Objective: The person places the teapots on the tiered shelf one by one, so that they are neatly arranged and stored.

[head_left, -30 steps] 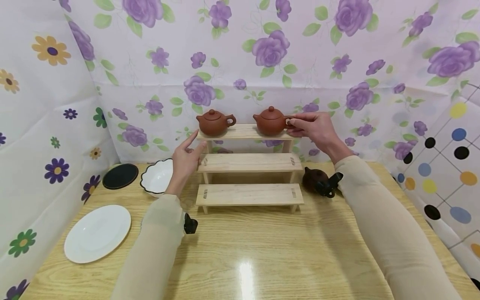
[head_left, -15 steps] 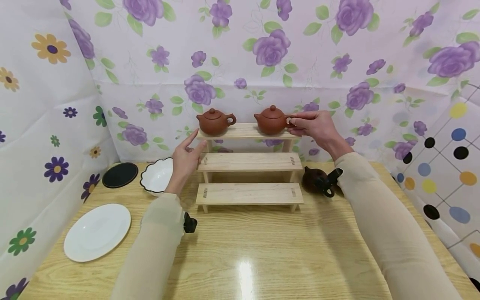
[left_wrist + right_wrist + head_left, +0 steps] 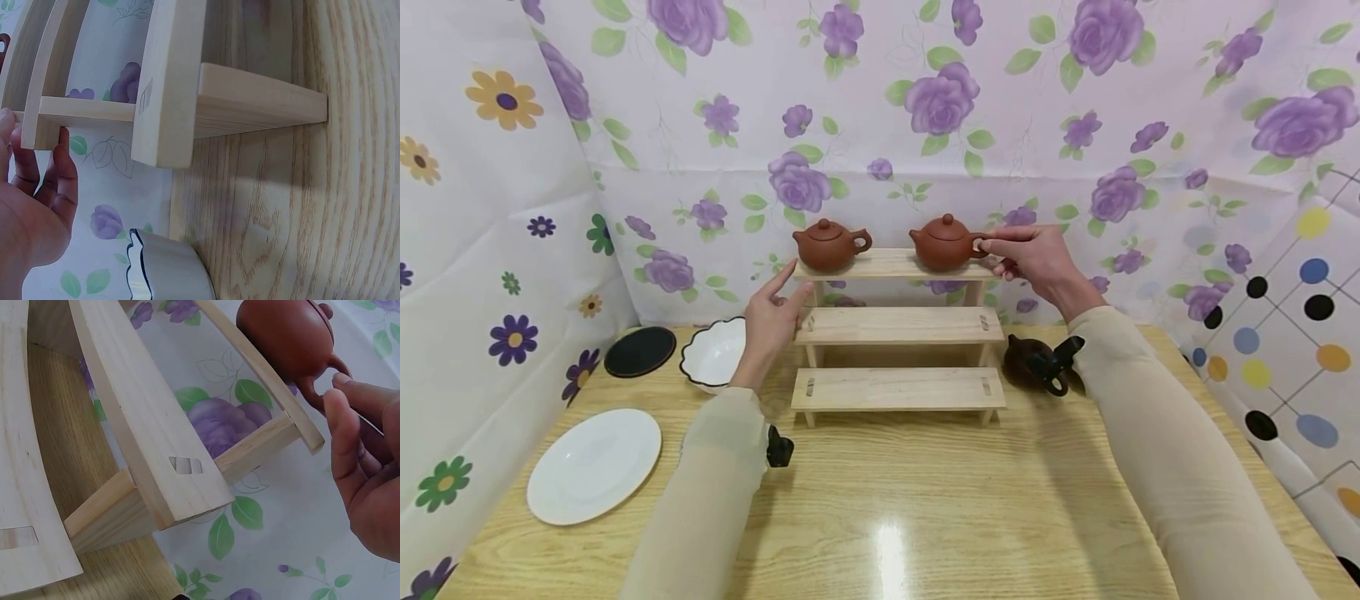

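A three-tier wooden rack [image 3: 898, 325] carries two reddish-brown teapots on its top tier: a left teapot [image 3: 826, 247] and a right teapot [image 3: 943, 245], both with handles toward the right. My right hand [image 3: 1037, 257] pinches the right teapot's handle between thumb and finger; the right wrist view shows the hand [image 3: 375, 469] at the handle of that teapot [image 3: 287, 337]. At the rack's left end is my left hand [image 3: 770, 325]; in the left wrist view its fingers [image 3: 64, 181] curl round the end of an upper tier.
Left of the rack are a scalloped white bowl [image 3: 715, 353], a black round coaster [image 3: 640, 352] and a white plate [image 3: 595, 467]. A dark teapot [image 3: 1024, 360] stands on the table [image 3: 880, 500] to the right, partly hidden by the black wrist camera. Patterned cloth walls [image 3: 880, 83] surround the table.
The right teapot has shifted slightly rightward on the top tier. My right hand's lower fingers have drawn in, while thumb and finger stay at the handle. The left hand has not visibly moved.
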`<state>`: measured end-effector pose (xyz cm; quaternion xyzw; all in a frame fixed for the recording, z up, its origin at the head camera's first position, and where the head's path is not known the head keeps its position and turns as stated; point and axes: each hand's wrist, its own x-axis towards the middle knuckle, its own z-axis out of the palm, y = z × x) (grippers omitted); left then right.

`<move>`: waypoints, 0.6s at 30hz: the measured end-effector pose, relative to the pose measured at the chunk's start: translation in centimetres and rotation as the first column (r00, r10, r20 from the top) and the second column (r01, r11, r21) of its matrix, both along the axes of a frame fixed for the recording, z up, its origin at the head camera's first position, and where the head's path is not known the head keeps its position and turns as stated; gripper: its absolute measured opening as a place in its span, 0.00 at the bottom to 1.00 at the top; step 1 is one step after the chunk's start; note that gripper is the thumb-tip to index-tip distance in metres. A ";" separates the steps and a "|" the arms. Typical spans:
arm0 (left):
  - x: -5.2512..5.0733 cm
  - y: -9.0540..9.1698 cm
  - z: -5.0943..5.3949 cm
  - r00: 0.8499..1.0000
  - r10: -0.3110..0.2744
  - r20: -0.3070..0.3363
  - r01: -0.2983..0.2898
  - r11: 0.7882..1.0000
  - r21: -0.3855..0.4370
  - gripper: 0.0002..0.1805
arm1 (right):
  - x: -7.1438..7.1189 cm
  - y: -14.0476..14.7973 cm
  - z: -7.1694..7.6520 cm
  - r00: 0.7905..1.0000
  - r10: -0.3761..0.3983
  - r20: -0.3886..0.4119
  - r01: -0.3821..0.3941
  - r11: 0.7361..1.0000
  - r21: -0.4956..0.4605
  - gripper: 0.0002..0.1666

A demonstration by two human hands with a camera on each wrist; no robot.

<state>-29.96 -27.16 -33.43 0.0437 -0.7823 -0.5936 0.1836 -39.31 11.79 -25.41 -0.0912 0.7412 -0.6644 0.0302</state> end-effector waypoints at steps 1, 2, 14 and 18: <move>0.0 0.0 0.0 1.000 -0.003 -0.001 0.003 1.000 0.006 0.32 | 0.0 0.0 0.0 1.000 -0.005 -0.007 0.005 1.000 0.019 0.12; 0.0 0.0 0.0 1.000 -0.006 -0.002 0.006 1.000 0.011 0.31 | 0.0 0.0 -0.1 1.000 -0.007 -0.013 0.007 0.999 0.032 0.13; 0.0 0.0 0.0 1.000 -0.010 -0.007 0.010 1.000 0.024 0.31 | -0.1 0.2 0.0 1.000 -0.004 -0.019 0.006 0.997 0.077 0.16; 0.0 0.0 0.0 1.000 -0.003 -0.013 0.004 1.000 0.024 0.31 | -0.1 0.2 0.0 1.000 -0.005 -0.018 0.006 0.997 0.080 0.15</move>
